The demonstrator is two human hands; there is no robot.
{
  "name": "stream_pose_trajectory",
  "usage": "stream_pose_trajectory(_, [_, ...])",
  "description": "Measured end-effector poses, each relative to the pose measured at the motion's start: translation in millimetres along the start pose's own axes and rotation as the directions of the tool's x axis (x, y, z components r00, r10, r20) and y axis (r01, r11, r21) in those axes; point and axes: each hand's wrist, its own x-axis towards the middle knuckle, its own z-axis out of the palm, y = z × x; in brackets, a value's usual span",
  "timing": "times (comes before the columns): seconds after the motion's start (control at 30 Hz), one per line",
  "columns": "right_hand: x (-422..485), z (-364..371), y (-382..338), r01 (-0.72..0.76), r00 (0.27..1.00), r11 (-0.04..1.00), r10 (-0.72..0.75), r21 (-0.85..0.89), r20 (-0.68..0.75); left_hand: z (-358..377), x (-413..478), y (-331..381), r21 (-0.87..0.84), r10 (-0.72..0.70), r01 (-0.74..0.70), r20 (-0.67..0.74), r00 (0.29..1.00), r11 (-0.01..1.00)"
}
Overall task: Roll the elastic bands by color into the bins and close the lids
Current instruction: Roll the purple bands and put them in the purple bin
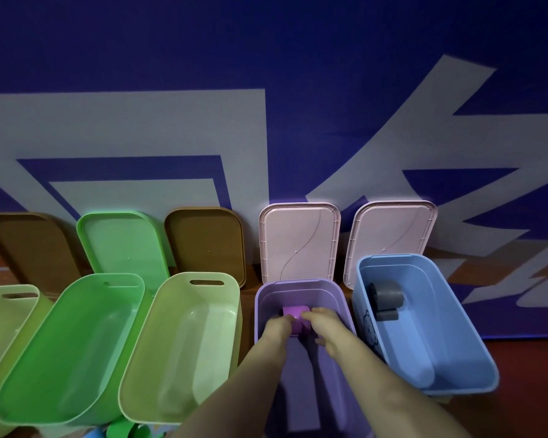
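Observation:
Both my hands reach into the purple bin (342,298), right of centre in the row. My left hand (279,327) and my right hand (325,327) hold a rolled purple elastic band (295,314) between their fingertips near the bin's far end. The blue bin (424,260) to the right contains two grey rolls (388,298). Left of the purple bin stand a pale yellow-green bin (203,279), a green bin (86,298) and another yellow-green bin (0,298), all with nothing visible inside. Every lid is off.
Lids lean against the blue-and-white wall behind the bins: two pink lids (299,241) (393,235), two brown lids (206,245) (29,245) and a green lid (124,241). Green and blue bands (124,431) peek out at the bottom edge.

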Motion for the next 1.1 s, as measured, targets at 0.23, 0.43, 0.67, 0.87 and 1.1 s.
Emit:
stream_pose_trajectory(0.23, [-6, -1, -5, -0.038, 0.999, 0.989, 0.042, 0.143, -0.024, -6, -19, 0, -0.306, 0.045, -0.034, 0.029, 0.999, 0.952])
stream_pose_trajectory(0.43, [-24, -8, -18, -0.014, 1.000, 0.990, 0.017, 0.137, -0.018, -4, -3, 2, -0.311, 0.039, -0.039, -0.007, 0.999, 0.950])
stream_pose_trajectory(0.67, [-69, -21, -42, 0.106, 0.994, 0.986, -0.109, 0.129, 0.018, -25, -70, 21, -0.238, 0.164, -0.149, 0.047, 0.985, 0.960])
stream_pose_trajectory(0.87, [-113, -26, -70, 0.298, 0.952, 0.953, -0.300, 0.049, 0.065, -64, -116, 39, -0.165, 0.357, -0.344, 0.050, 0.933, 0.924])
stream_pose_trajectory(1.1, [-179, 10, -102, 0.569, 0.817, 0.811, -0.537, -0.139, 0.210, -133, -173, 40, -0.076, 0.554, -0.565, -0.131, 0.822, 0.821])
